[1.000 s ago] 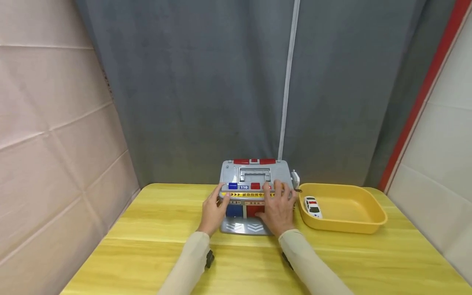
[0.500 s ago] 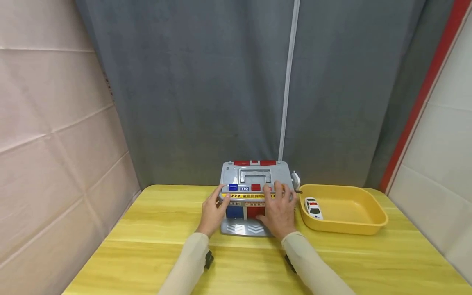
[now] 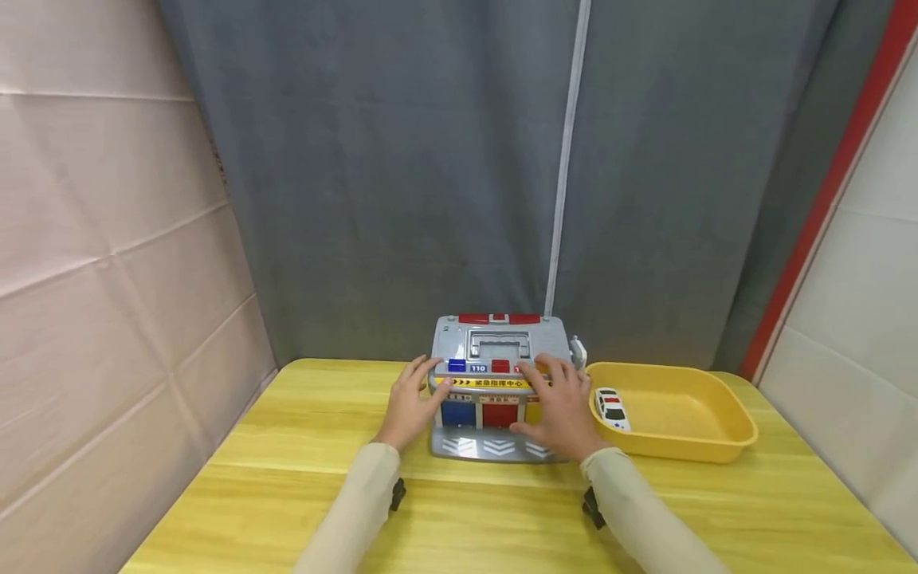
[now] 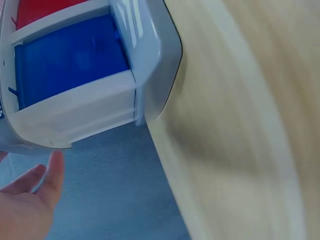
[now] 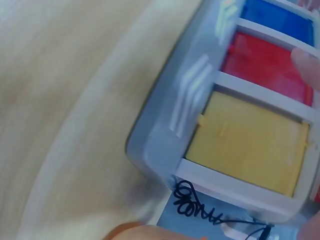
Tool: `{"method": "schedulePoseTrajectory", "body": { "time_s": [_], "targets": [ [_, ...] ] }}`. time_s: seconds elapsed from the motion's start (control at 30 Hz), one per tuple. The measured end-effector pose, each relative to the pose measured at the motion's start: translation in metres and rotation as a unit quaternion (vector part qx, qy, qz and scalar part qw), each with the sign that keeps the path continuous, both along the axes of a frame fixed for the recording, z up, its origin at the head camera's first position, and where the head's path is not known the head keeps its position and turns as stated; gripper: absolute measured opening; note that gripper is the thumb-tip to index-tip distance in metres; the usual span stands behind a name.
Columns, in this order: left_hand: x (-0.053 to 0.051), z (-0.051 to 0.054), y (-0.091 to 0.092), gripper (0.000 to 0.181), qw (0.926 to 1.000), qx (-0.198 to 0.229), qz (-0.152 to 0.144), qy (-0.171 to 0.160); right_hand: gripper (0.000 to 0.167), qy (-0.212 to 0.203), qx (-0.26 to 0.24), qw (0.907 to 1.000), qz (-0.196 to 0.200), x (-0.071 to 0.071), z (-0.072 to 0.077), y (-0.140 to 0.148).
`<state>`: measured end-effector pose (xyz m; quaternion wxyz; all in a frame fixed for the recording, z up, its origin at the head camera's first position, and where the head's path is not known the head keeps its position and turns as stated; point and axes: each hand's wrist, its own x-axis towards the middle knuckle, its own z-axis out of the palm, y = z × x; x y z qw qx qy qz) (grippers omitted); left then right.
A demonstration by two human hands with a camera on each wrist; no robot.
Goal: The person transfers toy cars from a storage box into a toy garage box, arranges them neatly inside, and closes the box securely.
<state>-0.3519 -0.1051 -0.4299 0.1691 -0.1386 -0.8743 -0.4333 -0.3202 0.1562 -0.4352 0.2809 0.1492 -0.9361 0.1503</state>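
Note:
A grey toy garage (image 3: 498,440) stands on the wooden table, with blue (image 4: 70,57), red (image 5: 265,65) and yellow doors (image 5: 247,142), all down. My left hand (image 3: 412,405) holds the left front corner of its roof, thumb at the front edge and fingers at the side; in the left wrist view the fingertips meet that edge. My right hand (image 3: 566,410) has its fingers spread over the roof's right front, near the red button (image 3: 500,366), with the thumb in front of the doors. The right fingertips' exact contact cannot be made out.
A yellow tray (image 3: 706,450) stands right of the garage, a white toy police car (image 3: 612,410) at its left end. A white piece (image 3: 578,351) is at the garage's right side, and a black coiled cord (image 5: 190,202) hangs there. A grey curtain (image 3: 402,199) hangs behind.
My right hand has shifted rightward along the roof front, uncovering the yellow door and more of the yellow lettered strip. The left hand stays at the left corner. The view has shifted slightly.

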Motion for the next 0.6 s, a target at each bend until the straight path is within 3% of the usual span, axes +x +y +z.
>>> {"method": "schedulePoseTrajectory", "body": {
  "time_s": [0.13, 0.3, 0.43, 0.6],
  "targets": [
    [-0.002, 0.008, -0.002, 0.056, 0.9988, -0.032, -0.005, 0.038, 0.088, -0.024, -0.037, 0.9985, 0.034, 0.0, 0.008, 0.006],
    [-0.008, 0.017, -0.004, 0.052, 0.9959, -0.046, -0.039, 0.067, 0.08, -0.041, -0.063, 0.9956, 0.056, -0.002, 0.016, 0.01],
    [-0.012, 0.02, -0.006, 0.046, 0.9941, -0.051, -0.067, 0.068, 0.08, -0.044, -0.064, 0.9951, 0.061, -0.004, 0.018, 0.011],
    [-0.012, 0.018, -0.007, 0.036, 0.9946, -0.039, -0.088, 0.039, 0.08, -0.044, -0.067, 0.9949, 0.061, -0.002, 0.016, 0.011]
  ]
}}
